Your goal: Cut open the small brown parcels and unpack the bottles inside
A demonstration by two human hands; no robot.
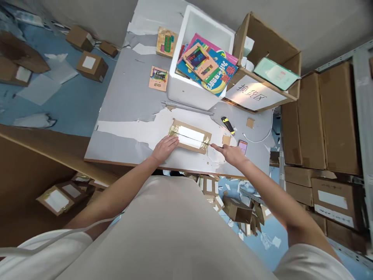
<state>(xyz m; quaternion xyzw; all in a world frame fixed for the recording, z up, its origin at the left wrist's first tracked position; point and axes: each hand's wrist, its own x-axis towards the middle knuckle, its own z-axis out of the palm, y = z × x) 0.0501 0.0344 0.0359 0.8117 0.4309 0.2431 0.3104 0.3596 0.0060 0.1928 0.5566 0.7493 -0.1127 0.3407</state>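
A small cardboard box (pixel 190 136) with a white label and shiny tape at both ends lies on the table in the head view. A dark slit runs lengthwise through its label. My left hand (pixel 166 147) rests flat on the box's left end, fingers stretched out. At the right end, my right hand (pixel 231 153) is closed around a slim knife, index finger pointing along it; the tip meets the taped end and most of the tool is hidden by my hand. A black and yellow utility knife (pixel 228 125) lies apart, beyond my right hand.
Behind the box stand a white foam box (pixel 189 91) of books and a carton (pixel 262 99) with a handwritten sign. A phone (pixel 242 146) lies by my right hand. Two small books (pixel 159 78) sit back left. Cartons (pixel 309 120) fill the right shelf.
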